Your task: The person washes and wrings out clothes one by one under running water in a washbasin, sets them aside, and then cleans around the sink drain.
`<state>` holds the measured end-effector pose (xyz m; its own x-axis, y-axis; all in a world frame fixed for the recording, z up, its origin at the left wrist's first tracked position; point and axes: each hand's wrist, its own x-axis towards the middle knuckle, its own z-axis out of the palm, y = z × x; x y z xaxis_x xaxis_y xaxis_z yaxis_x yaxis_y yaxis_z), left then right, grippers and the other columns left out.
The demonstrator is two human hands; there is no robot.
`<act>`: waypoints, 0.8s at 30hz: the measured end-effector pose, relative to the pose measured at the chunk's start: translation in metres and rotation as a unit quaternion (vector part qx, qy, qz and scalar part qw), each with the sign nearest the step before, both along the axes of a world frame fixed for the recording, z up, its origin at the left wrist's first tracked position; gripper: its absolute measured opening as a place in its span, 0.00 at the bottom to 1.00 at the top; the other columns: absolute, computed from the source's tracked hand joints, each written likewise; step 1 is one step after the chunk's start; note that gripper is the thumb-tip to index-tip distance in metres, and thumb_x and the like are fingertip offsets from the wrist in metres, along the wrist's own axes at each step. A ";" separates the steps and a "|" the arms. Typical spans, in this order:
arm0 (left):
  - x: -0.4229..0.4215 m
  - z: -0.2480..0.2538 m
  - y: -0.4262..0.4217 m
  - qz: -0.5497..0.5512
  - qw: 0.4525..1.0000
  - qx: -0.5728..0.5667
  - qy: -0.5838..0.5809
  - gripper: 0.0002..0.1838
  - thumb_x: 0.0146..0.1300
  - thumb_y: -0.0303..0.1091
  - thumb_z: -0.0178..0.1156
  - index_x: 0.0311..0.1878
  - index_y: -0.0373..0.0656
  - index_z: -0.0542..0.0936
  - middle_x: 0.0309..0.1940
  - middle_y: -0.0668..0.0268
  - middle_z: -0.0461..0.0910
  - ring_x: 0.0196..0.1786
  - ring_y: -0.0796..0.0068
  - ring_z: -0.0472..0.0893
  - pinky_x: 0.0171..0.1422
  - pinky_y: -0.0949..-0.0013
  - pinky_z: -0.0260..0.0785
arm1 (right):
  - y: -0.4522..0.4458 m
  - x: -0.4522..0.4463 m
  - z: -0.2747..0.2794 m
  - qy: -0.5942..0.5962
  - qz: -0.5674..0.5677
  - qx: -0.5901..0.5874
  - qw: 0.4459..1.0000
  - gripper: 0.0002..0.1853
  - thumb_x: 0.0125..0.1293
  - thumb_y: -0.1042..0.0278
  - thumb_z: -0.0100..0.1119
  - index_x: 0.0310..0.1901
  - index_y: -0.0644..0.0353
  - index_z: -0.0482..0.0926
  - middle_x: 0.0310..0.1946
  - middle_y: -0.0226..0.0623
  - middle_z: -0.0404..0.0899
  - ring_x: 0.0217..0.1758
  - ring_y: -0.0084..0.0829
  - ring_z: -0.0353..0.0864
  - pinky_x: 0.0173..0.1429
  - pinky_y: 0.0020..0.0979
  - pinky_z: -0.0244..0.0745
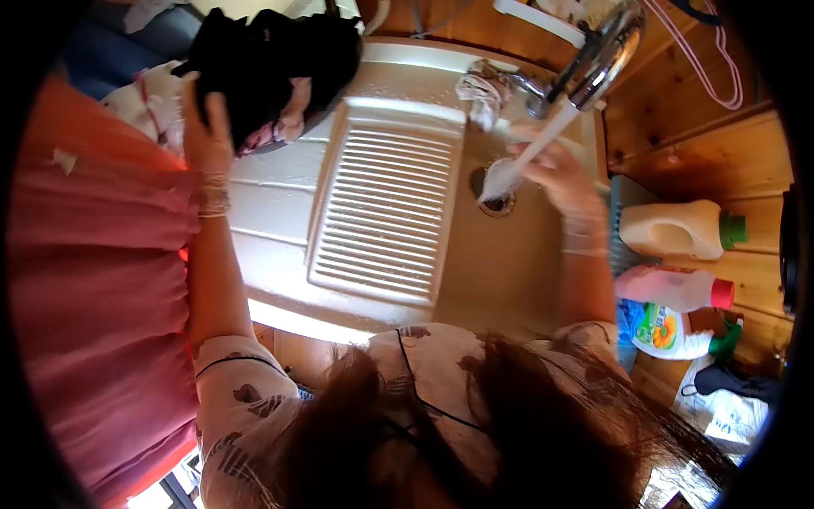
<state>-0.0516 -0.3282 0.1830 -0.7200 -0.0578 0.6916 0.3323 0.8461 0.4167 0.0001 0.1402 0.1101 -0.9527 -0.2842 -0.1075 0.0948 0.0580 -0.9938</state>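
Observation:
Water runs from the chrome faucet [606,64] at the upper right into the sink basin [509,271]. My right hand [555,170] is at the stream, above the drain [496,199], fingers partly bent and blurred; nothing held can be made out. At the upper left my left hand [206,127] has its fingers apart, against the edge of a pile of dark cloth [271,64] with some pink cloth [292,110] in it. Between the hands lies the ribbed washboard surface [386,208] of the sink.
A wet rag [485,95] lies beside the faucet base. On the right stand a beige bottle [674,229], a pink bottle [666,288] and a spray bottle [670,331]. A red curtain [102,280] hangs at the left, close to my left arm.

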 end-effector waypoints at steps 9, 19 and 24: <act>0.002 -0.046 -0.022 -0.008 0.992 0.083 -0.097 0.50 0.48 0.44 0.71 0.69 0.36 0.56 0.65 0.45 0.61 0.66 0.51 0.63 0.70 0.61 0.57 | -0.010 -0.013 0.126 0.120 -0.127 0.000 0.985 0.17 0.66 0.59 0.59 0.48 0.64 0.78 0.35 0.28 0.79 0.28 0.13 0.63 0.31 0.17 0.58; 0.020 -0.020 0.051 0.078 0.981 0.149 -0.096 0.49 0.38 0.43 0.76 0.63 0.37 0.62 0.57 0.55 0.72 0.57 0.63 0.73 0.63 0.67 0.64 | -0.003 0.008 0.121 0.112 -0.208 0.020 0.971 0.09 0.63 0.66 0.57 0.38 0.63 0.77 0.28 0.28 0.75 0.30 0.19 0.70 0.35 0.21 0.64; 0.004 -0.043 0.016 0.012 0.990 0.109 -0.085 0.50 0.34 0.44 0.78 0.60 0.36 0.61 0.53 0.59 0.74 0.53 0.67 0.76 0.60 0.67 0.67 | 0.036 0.018 0.125 0.089 -0.215 0.034 0.972 0.08 0.59 0.68 0.55 0.37 0.63 0.76 0.28 0.29 0.72 0.30 0.22 0.68 0.35 0.22 0.61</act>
